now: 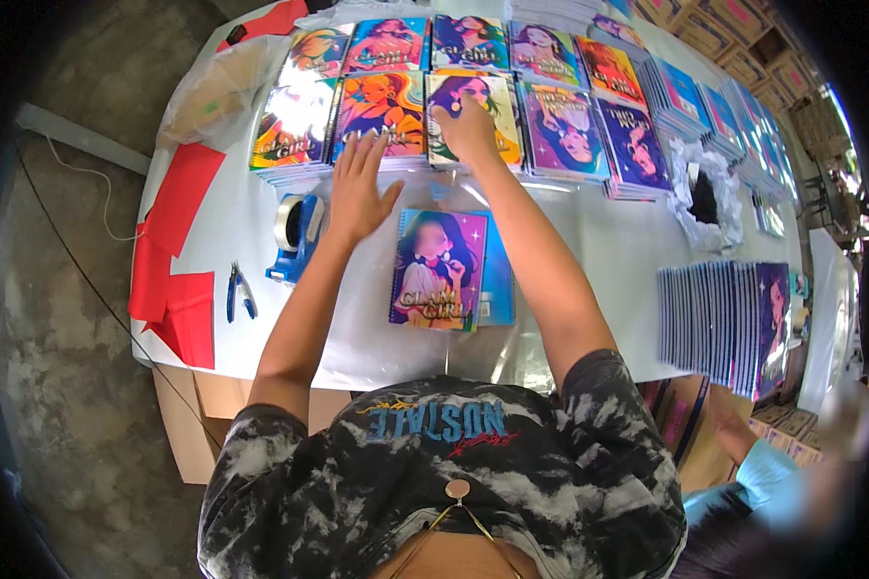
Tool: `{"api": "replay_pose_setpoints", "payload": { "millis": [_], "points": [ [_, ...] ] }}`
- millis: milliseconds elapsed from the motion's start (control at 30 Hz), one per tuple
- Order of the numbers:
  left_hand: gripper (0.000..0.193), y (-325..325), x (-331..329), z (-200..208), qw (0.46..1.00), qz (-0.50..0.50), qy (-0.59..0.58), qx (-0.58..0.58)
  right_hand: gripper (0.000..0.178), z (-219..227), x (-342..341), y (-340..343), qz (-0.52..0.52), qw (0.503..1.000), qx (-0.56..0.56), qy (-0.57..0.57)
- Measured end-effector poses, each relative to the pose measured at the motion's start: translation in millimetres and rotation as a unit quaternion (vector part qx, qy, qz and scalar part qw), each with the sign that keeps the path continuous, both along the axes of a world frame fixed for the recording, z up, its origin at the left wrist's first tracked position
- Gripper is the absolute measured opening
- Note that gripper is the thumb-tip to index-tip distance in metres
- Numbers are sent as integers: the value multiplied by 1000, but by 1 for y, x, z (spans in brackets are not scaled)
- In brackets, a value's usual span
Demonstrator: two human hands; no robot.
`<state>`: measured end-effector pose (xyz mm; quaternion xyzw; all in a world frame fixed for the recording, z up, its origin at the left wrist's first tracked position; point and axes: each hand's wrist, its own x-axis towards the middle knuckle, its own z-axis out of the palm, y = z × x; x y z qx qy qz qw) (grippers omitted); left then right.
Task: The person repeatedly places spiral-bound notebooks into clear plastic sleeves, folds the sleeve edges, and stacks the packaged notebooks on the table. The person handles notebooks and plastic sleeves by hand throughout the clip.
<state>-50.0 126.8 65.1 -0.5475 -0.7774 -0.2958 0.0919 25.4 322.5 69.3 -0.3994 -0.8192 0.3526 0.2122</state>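
Observation:
My left hand (362, 193) is open, fingers spread, with its fingertips at the near edge of an orange-covered spiral notebook (381, 108) on a stack. Farther right, my right hand (468, 130) rests over a yellow-and-white notebook (502, 124) that tops another stack. Its thumb and forefinger are apart, and the other fingers are partly hidden. Between my forearms lies a purple-covered notebook (439, 265), overlapping a blue one (496, 280) that shows at its right side.
Two rows of stacked notebooks (468, 43) line the table's far side. A blue tape dispenser (294, 236), cutting pliers (239, 291) and red sheets (185, 198) are at left. Crumpled plastic (695, 188) and a long notebook stack (710, 323) stand right, near another person's arm (734, 434).

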Motion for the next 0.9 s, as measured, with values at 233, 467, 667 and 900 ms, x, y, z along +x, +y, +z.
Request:
{"api": "replay_pose_setpoints", "payload": {
  "millis": [233,467,667,900],
  "points": [
    [44,21,-42,-35,993,-13,-94,-65,82,-22,-20,36,56,963,-40,-260],
    [30,-52,11,59,885,173,-245,355,25,24,96,26,122,952,-48,277],
    [37,-108,89,0,979,-140,-72,126,45,-63,162,-56,306,917,255,-35],
    [45,-98,96,-37,992,-72,-96,-39,67,-59,186,-80,82,965,227,-101]
  ]
}}
